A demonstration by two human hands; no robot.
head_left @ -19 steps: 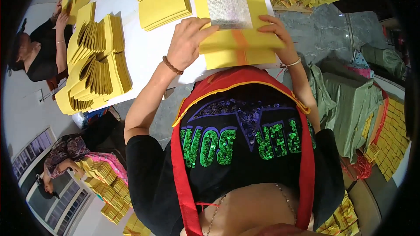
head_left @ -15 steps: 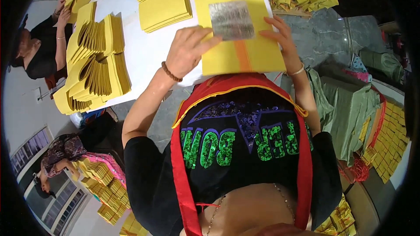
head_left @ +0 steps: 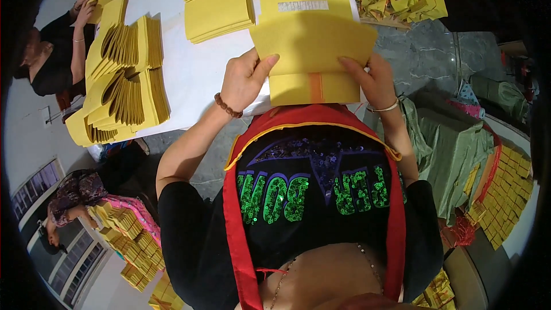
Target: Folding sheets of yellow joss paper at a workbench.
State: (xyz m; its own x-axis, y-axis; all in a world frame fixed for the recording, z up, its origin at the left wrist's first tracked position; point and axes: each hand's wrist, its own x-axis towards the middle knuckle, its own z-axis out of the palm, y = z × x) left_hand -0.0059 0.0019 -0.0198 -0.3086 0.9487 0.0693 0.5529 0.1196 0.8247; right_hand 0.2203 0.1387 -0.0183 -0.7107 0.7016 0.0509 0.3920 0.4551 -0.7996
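Note:
My left hand [head_left: 247, 77] and my right hand [head_left: 377, 80] grip the two sides of a yellow paper sheet [head_left: 313, 46], thumbs on top and the other fingers mostly hidden. The sheet is bent up off the stack and its lifted part hides most of a silver foil patch [head_left: 303, 6]; only a thin strip shows. Beneath it, at the table edge by my red apron, lies more yellow paper [head_left: 290, 88] with an orange stripe [head_left: 316, 86].
Left of my work lie folded yellow paper stacks [head_left: 218, 14] and fanned bundles [head_left: 123, 97] on the white table [head_left: 195, 83]. A co-worker's hands [head_left: 85, 6] handle yellow paper at far left. Another person bends over yellow bundles [head_left: 132, 241]. Green-wrapped bales [head_left: 453, 149] stand right.
Both hands have moved from lying spread on the flat sheet to gripping its sides. The sheet's near part has been lifted and bent away from me, covering most of the foil.

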